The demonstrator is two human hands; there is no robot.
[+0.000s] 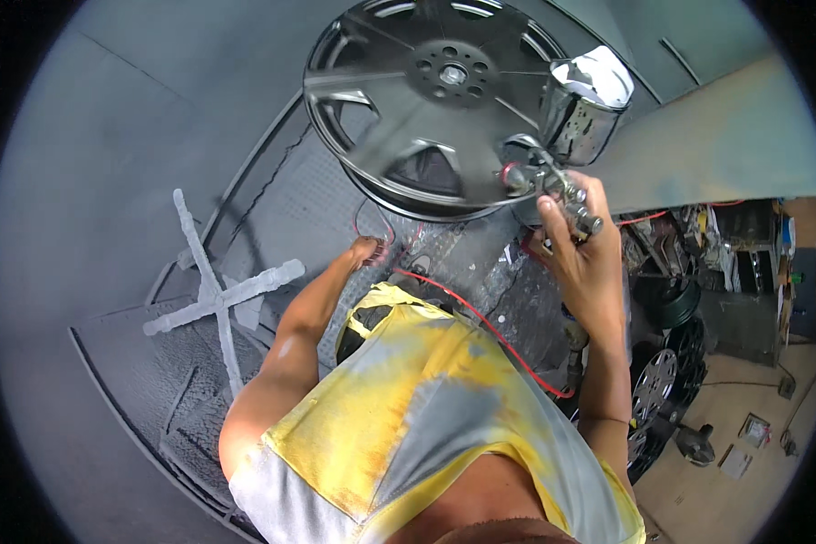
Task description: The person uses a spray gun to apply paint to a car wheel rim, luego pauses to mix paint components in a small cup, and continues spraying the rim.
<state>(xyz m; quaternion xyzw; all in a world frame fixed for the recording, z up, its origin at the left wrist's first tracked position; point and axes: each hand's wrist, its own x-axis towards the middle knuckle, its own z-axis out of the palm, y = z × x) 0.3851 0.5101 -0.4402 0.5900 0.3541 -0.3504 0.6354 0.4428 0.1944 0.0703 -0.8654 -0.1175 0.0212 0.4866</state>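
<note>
Item: wheel (pixel 453 74), dark, multi-spoked, at top centre, face toward the viewer, its spokes partly blurred and perhaps turning. Item: spray gun (pixel 558 186), metal, with a silver cup (pixel 582 122), gripped in the right hand (pixel 582 240) at the wheel's lower right edge, red-ringed nozzle toward the wheel. Item: left hand (pixel 369 252), below the wheel, fingers curled; whether they grip anything cannot be told. Handling, as judged: nozzle square to the face, gap constant, passes even and overlapping, spoke sides and window edges included; wrist steady, cup kept off the rim. Surroundings: red hose (pixel 483 317), looping between the forearms, a likely snag, best kept clear of the wheel; pale wrapped cross-shaped stand (pixel 219 297), left, beyond the left forearm; broad panel (pixel 716 136), upper right, limiting elbow room on that side; further wheels (pixel 655 385), lower right, well apart from the work.
</note>
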